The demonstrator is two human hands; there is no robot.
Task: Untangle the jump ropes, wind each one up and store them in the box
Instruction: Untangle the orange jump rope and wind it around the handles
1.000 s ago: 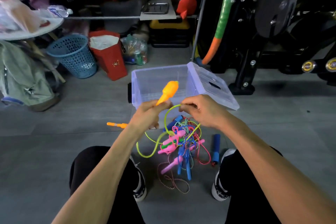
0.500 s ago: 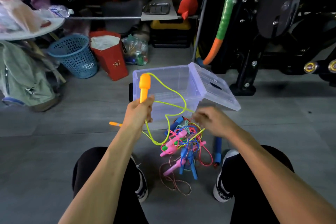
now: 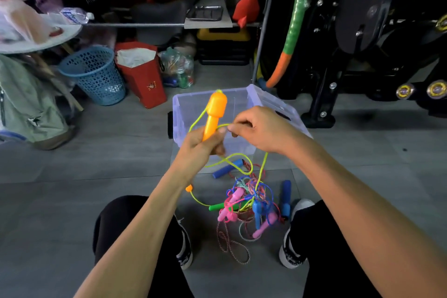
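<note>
The orange handle (image 3: pixel 214 113) of a jump rope was held upright in front of the box, its lower end gripped in the curled fingers of the left hand (image 3: pixel 202 146), while its yellow-green cord (image 3: pixel 244 164) was pinched just beside the handle by the fingertips of the right hand (image 3: pixel 261 130). A loop of that cord was seen running from the top of the handle down past the left hand, and the rest trailed down to the floor, where it was still threaded into the tangled pile of ropes (image 3: pixel 246 203). The second orange handle (image 3: pixel 189 188) of the same rope was partly hidden behind the left forearm. In the pile, pink, blue and green handles and a red-and-white twisted cord were knotted together between the person's shoes, with one blue handle (image 3: pixel 227 169) lying nearer the box and another (image 3: pixel 286 197) at the right edge. The clear plastic box (image 3: pixel 177 113) stood open on the grey floor just beyond the hands, its lid leaning at its right side, and no rope could be seen inside it. The task was judged to be at an early stage: one rope was being freed and perhaps wound, none had been stored, and the rest remained to be separated.
</note>
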